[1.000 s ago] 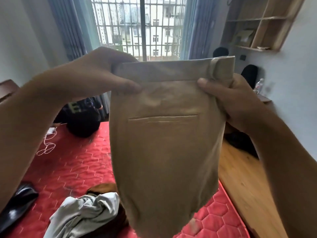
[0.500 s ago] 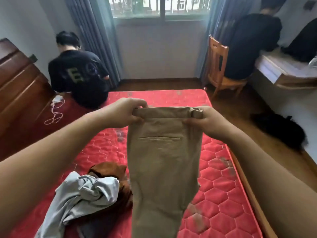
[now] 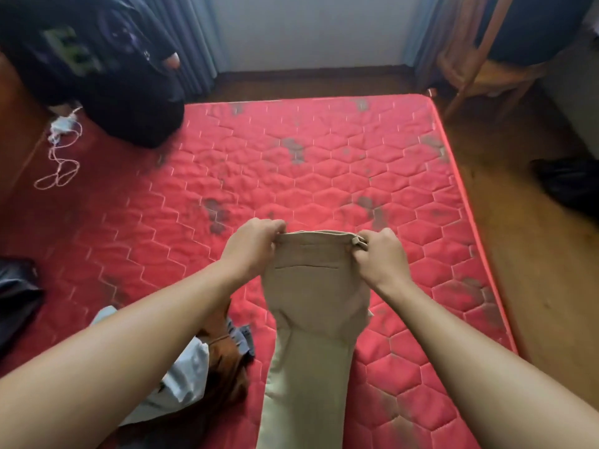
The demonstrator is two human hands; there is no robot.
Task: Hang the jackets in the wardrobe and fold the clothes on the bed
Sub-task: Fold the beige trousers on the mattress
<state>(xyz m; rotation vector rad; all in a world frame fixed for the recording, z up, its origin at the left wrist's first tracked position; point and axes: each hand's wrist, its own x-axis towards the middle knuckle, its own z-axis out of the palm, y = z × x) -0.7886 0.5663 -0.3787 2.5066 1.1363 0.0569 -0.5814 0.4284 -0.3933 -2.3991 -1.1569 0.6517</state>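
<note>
Beige trousers (image 3: pixel 316 306) hang doubled lengthwise over the red quilted mattress (image 3: pixel 291 176), back pocket facing me. My left hand (image 3: pixel 251 243) pinches the left end of the waistband and my right hand (image 3: pixel 379 254) pinches the right end by a belt loop. The legs run down toward me past the bottom edge. Under my left forearm lies a heap of clothes: a pale grey garment (image 3: pixel 181 380) over a brown one (image 3: pixel 227 367). A dark garment (image 3: pixel 16 293) lies at the left edge.
A person in a black T-shirt (image 3: pixel 97 69) sits at the bed's far left, beside a white cable (image 3: pixel 60 157). A wooden chair (image 3: pixel 479 66) stands at the far right. A dark bag (image 3: pixel 570 186) lies on the wooden floor to the right.
My hands have lowered the trousers from face height toward the mattress, and my view has tipped down from the window to the bed. Both hands keep their hold on the waistband.
</note>
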